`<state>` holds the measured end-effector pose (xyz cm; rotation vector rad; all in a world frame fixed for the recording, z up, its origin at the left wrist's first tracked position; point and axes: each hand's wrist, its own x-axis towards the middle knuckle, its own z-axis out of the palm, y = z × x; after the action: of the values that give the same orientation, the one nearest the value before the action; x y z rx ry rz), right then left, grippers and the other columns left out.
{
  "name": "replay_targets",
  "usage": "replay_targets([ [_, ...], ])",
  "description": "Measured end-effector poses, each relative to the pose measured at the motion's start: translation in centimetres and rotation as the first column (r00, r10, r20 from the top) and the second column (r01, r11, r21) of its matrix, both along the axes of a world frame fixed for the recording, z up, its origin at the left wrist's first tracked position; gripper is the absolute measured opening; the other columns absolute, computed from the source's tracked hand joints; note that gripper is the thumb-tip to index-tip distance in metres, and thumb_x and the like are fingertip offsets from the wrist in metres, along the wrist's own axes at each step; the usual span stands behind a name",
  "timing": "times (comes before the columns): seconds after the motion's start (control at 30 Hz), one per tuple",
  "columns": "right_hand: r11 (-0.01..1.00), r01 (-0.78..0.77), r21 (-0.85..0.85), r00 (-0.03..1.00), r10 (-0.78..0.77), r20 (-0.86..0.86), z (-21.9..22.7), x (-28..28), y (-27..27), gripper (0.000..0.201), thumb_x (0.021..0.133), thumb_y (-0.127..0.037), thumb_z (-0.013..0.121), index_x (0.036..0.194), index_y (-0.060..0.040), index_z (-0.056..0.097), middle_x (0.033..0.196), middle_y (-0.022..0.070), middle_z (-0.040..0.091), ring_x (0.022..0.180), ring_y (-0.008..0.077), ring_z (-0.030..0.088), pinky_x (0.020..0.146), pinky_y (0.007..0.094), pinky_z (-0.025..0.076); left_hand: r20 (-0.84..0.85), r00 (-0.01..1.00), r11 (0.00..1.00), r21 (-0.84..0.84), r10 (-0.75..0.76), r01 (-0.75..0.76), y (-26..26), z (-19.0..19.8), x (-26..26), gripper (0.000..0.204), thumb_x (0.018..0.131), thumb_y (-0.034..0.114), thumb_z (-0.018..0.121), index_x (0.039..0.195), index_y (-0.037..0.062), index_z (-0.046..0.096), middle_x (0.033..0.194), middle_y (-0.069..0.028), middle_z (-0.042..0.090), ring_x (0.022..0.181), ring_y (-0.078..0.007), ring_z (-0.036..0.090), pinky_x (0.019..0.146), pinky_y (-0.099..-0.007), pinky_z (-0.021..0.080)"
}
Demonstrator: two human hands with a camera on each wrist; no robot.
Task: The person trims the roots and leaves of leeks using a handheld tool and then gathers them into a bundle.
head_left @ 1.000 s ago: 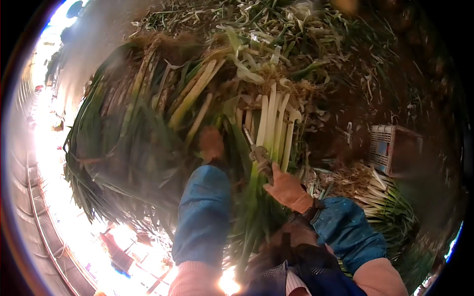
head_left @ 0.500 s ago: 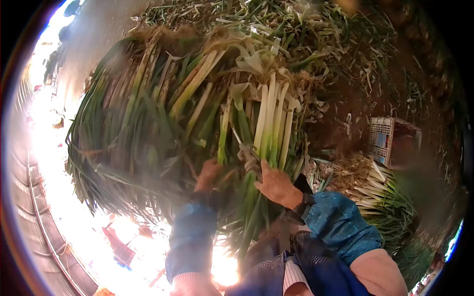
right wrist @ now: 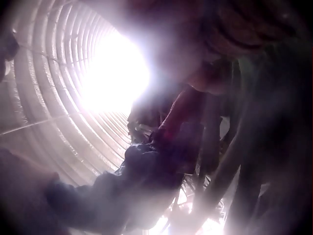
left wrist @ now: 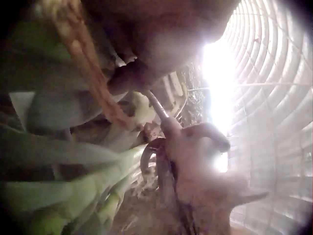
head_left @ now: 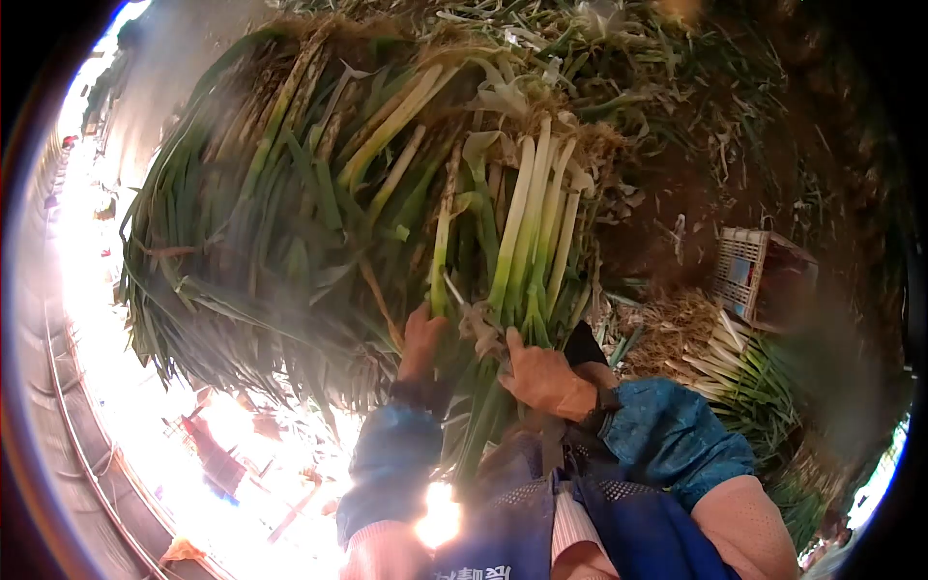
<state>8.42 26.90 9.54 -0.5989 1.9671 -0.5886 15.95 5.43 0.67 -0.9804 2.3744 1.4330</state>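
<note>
My right hand (head_left: 548, 380) grips a grey blow gun (head_left: 479, 327) with a thin metal nozzle aimed up and left across the stalks. The nozzle (left wrist: 157, 105) and a curved hook show up close in the left wrist view. Just left of it, my left hand (head_left: 421, 346) pinches a green onion (head_left: 441, 253) low on its green part. Right of that stalk lies a group of pale, cleaned-looking green onions (head_left: 527, 213), roots pointing away from me. Dark blur covers most of the right wrist view, where a blue sleeve (right wrist: 122, 176) appears.
A wide heap of unpeeled green onions (head_left: 261, 213) spreads to the left. Stripped leaves (head_left: 638, 58) litter the ground at the back. On the right stand a plastic crate (head_left: 739, 271) and another bundle of green onions (head_left: 739, 372). Ribbed greenhouse sheeting (left wrist: 274, 98) arches overhead.
My left hand has come back towards me from over the stalks, to the lower part of one green onion. The right hand has shifted slightly left and nearer with the blow gun.
</note>
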Motion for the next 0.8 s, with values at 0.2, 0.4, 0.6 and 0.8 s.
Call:
replay_targets([
  [0.2, 0.995, 0.087, -0.046, 0.983, -0.093, -0.159, -3.2, -1.8, -1.3, 0.069, 0.075, -0.025, 0.061, 0.124, 0.011, 0.028, 0.073, 0.024, 0.06, 0.07, 0.0417, 0.059, 0.064, 0.0494, 0.047, 0.181, 0.975, 0.983, 0.156, -0.125, 0.097, 0.1, 5.0, 0.9, 0.026, 0.073, 0.012, 0.053, 0.094, -0.0027, 0.057, 0.111, -0.022, 0.052, 0.098, -0.0283, 0.053, 0.078, -0.0356, 0.042],
  [0.4, 0.998, 0.063, -0.004, 0.994, -0.063, -0.084, -3.0, -4.6, -3.2, 0.056, 0.076, -0.016, 0.053, 0.121, 0.0104, 0.032, 0.083, 0.0285, 0.06, 0.081, 0.0426, 0.059, 0.073, 0.0488, 0.046, -0.014, 0.997, 0.963, 0.256, -0.08, 0.081, 1.1, 7.2, 3.8, 0.035, 0.07, 0.01, 0.049, 0.102, -0.0025, 0.056, 0.096, -0.019, 0.06, 0.087, -0.0212, 0.06, 0.073, -0.0321, 0.047],
  [0.6, 0.991, 0.096, -0.091, 0.99, -0.104, -0.093, -4.5, -5.0, -4.9, 0.04, 0.076, -0.011, 0.049, 0.109, 0.0098, 0.04, 0.08, 0.0269, 0.061, 0.078, 0.0435, 0.059, 0.074, 0.0485, 0.046, 0.239, 0.96, 0.852, 0.464, 0.145, -0.244, 3.1, 6.2, 5.8, 0.047, 0.07, 0.009, 0.047, 0.115, -0.0019, 0.051, 0.092, -0.0102, 0.06, 0.08, -0.0151, 0.057, 0.066, -0.0258, 0.045],
  [0.8, 0.964, 0.172, -0.203, 0.969, -0.202, -0.142, -7.0, -7.3, -6.1, 0.042, 0.077, -0.015, 0.052, 0.111, 0.0082, 0.04, 0.079, 0.0278, 0.06, 0.077, 0.0432, 0.059, 0.07, 0.0495, 0.046, 0.123, 0.97, 0.864, 0.443, 0.208, -0.241, 4.9, 11.4, 3.2, 0.056, 0.068, 0.006, 0.047, 0.124, 0.0001, 0.046, 0.092, -0.0082, 0.059, 0.08, -0.0153, 0.056, 0.07, -0.0242, 0.044],
])
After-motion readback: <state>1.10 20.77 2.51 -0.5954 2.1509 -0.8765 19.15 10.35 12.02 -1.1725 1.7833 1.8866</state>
